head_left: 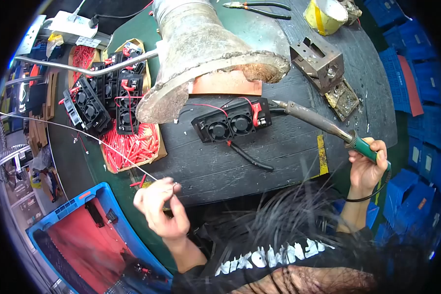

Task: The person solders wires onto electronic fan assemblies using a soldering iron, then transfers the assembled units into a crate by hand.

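Note:
My right hand (367,166) is closed round the green handle of a soldering iron (318,120), its tip pointing left towards a black twin-fan unit (231,125). The tip sits near the unit's right end, above a black cable; contact cannot be made out. The unit lies on the dark work board with red wires and a black cable attached. My left hand (164,206) pinches a long thin solder wire (78,131) that runs up and left, past a box of red sleeves (132,147). The pinching fingertips are left of the unit and apart from it.
A large metal fume hood (196,44) on a bent rod (88,71) overhangs the board. More fan units (90,105) are piled at left. An iron stand (321,63), pliers (259,7) and a yellow-taped pot (326,15) lie beyond. A blue crate (39,230) stands lower left.

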Tool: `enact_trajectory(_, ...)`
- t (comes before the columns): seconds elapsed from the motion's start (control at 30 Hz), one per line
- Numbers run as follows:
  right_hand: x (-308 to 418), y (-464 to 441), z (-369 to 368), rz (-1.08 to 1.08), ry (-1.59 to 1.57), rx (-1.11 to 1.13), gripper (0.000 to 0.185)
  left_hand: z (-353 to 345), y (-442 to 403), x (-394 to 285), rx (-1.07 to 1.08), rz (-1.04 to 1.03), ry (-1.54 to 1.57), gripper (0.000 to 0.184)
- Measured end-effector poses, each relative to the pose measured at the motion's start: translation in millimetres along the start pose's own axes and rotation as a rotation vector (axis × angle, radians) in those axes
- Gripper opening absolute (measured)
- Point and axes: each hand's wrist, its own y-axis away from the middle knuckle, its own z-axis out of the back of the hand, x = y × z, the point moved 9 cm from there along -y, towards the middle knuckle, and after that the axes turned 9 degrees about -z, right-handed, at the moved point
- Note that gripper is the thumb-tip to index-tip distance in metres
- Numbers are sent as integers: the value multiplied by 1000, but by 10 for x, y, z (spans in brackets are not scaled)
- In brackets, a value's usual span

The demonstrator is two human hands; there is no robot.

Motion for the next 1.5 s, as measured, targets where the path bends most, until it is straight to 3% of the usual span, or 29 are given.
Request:
enact_trajectory(0.03, 47, -35, -17, 7, 5, 4, 27, 24, -42, -16, -225, -11, 275, 22)
enact_trajectory(0.1, 107, -91, -91, -13, 85, 45, 28, -220, -227, -136, -185, 29, 308, 26)
enact_trajectory(0.23, 190, -183, -135, -9, 75, 64, 27, -602, -961, -390, 69, -112, 287, 26)
enact_trajectory(0.37, 194, -201, -129, -25, 68, 70, 26, -719, -1174, -265, 62, -188, 298, 23)
enact_trajectory(0.73, 63, -249, -192, -99, 67, 92, 25, -890, -1034, -186, 18, -295, 237, 25)
enact_trajectory(1.5, -30, -307, -234, -151, 135, 101, 23, -907, -1053, -178, 105, -239, 252, 21)
